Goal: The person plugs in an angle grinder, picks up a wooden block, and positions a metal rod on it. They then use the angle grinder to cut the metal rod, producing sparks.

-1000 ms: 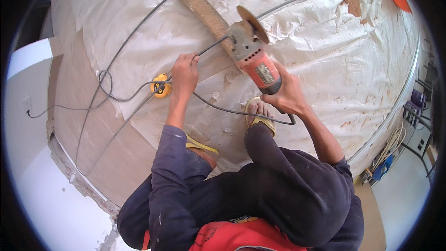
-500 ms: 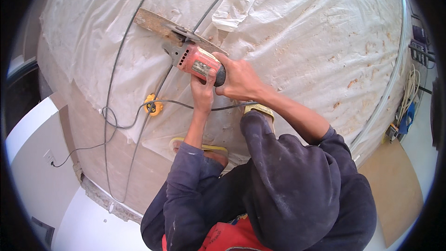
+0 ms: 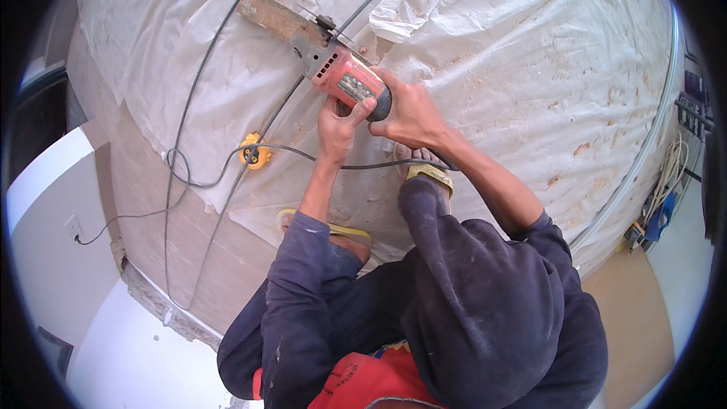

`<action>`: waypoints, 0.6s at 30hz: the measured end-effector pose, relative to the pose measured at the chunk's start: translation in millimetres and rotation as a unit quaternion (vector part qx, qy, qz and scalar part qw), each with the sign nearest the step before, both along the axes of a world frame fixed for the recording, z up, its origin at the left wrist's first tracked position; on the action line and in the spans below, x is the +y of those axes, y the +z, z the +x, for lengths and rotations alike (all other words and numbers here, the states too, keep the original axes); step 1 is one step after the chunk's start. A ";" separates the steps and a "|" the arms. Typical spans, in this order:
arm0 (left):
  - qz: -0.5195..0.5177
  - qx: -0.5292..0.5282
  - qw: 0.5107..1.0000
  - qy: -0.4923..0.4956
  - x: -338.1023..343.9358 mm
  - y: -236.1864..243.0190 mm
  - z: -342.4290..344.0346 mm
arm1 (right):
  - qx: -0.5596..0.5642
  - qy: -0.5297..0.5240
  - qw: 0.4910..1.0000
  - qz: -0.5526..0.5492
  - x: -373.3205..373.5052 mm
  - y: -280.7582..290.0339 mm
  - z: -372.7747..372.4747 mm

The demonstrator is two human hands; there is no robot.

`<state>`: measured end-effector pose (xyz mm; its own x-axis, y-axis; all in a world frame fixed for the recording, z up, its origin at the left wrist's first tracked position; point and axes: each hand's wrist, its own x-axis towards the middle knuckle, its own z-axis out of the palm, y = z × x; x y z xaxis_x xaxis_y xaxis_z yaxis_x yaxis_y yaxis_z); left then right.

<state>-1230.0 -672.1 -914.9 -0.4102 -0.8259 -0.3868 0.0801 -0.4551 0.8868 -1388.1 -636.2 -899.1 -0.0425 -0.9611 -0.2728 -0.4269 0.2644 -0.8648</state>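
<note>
A dusty red handheld power cutter (image 3: 354, 85) with a grey front housing and a black rear end lies between my hands, over a plastic-covered floor. My left hand (image 3: 339, 130) is closed on the near side of its body, thumb on top. Around the black rear end, my right hand (image 3: 413, 112) is closed from the right. Past the cutter's front lies a long brown dusty strip (image 3: 276, 17); its right part is hidden by the tool. A thin dark edge on the cutter stands over the strip; whether it touches I cannot tell.
Creased plastic sheeting (image 3: 530, 98) covers the floor. A dark cable (image 3: 284, 149) passes beneath my wrists. Another cord loops near a yellow round socket piece (image 3: 255, 151). A wall outlet (image 3: 73, 226) holds a plug at left. My sandalled foot (image 3: 428, 170) stands near my right forearm.
The cutter and both hands have shifted slightly right and tilted, showing more of the strip's length and the dark edge at the tool's front. The view has also shifted a little.
</note>
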 end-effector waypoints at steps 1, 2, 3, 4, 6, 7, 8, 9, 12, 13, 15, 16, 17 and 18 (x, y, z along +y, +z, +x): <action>-0.001 0.003 1.000 0.000 -0.1 0.4 -1.1 | -0.003 -0.003 1.000 -0.003 0.0 0.7 -0.3; 0.002 0.008 1.000 0.000 0.2 -0.6 -1.6 | -0.003 -0.002 1.000 -0.002 -0.1 1.1 -0.8; 0.005 0.012 1.000 0.000 0.1 -1.5 -1.8 | -0.004 -0.001 1.000 0.000 -0.2 1.2 -1.2; 0.009 0.017 1.000 -0.001 0.2 -2.3 -2.0 | -0.004 -0.001 1.000 0.001 -0.1 1.1 -1.5; 0.019 0.026 0.999 0.006 1.2 -5.4 -1.9 | -0.002 -0.002 1.000 -0.002 0.1 0.2 -1.2; 0.024 0.031 0.999 0.010 1.8 -6.8 -1.5 | -0.002 -0.003 1.000 -0.003 0.2 -0.2 -0.8; 0.026 0.033 0.999 0.013 2.4 -8.1 -0.8 | -0.003 -0.004 1.000 -0.002 0.3 0.3 -0.3; 0.029 0.036 0.999 0.015 2.8 -8.6 -1.2 | -0.004 -0.005 1.000 0.000 0.5 1.9 -0.4; 0.034 0.040 0.998 0.022 3.7 -10.5 -0.9 | -0.002 -0.005 1.000 0.003 -0.1 4.5 -0.7; 0.034 0.041 0.998 0.025 4.1 -11.2 -0.4 | 0.000 -0.004 1.000 0.003 0.0 4.7 -0.5; 0.035 0.044 0.998 0.024 4.6 -12.3 0.6 | -0.002 -0.004 1.000 -0.006 -0.1 3.5 -0.3; 0.035 0.045 0.998 0.024 4.9 -12.7 1.1 | -0.004 -0.004 1.000 -0.010 -0.2 2.9 -0.1; 0.037 0.046 0.998 0.027 5.5 -13.1 1.2 | 0.000 -0.004 1.000 -0.007 -0.1 2.3 0.1; 0.038 0.047 0.998 0.030 5.8 -13.3 1.0 | 0.003 -0.003 1.000 -0.004 -0.3 1.8 0.3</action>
<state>-1229.0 -666.3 -928.2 -0.3992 -0.8193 -0.4117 0.1904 -0.5133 0.8368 -1387.8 -636.5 -897.4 -0.0493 -0.9628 -0.2657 -0.4303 0.2605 -0.8643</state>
